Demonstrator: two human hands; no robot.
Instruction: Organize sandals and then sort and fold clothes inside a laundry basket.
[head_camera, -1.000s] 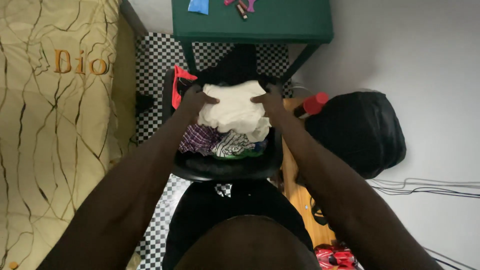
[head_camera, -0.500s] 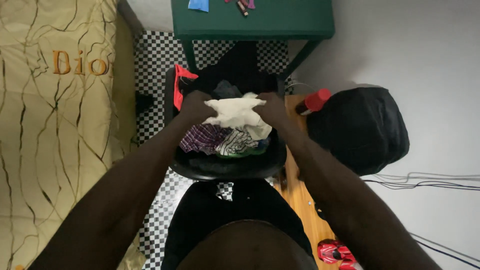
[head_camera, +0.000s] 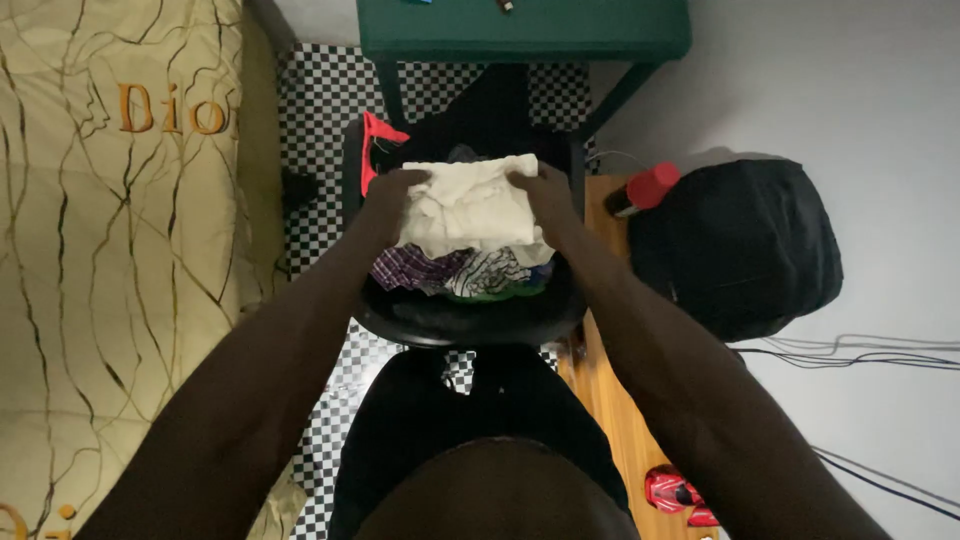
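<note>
Both of my hands grip one white cloth (head_camera: 470, 208) over a black chair (head_camera: 470, 318). My left hand (head_camera: 393, 195) holds its left edge and my right hand (head_camera: 541, 195) holds its right edge, so the cloth is stretched flat between them. Under it on the seat lie a purple checked garment (head_camera: 408, 270), a black-and-white striped one (head_camera: 487, 275) and a bit of green fabric. A red garment (head_camera: 375, 150) hangs at the chair's back left corner.
A green table (head_camera: 525, 30) stands beyond the chair on a checkered floor (head_camera: 315, 120). A bed with a yellow patterned cover (head_camera: 110, 250) fills the left. At the right are a black bag (head_camera: 740, 245), a red-capped bottle (head_camera: 645, 188), a wooden board (head_camera: 615, 400) and cables.
The white cloth was bunched between my hands half a second ago; now it is spread out flat and raised slightly, with my hands further apart.
</note>
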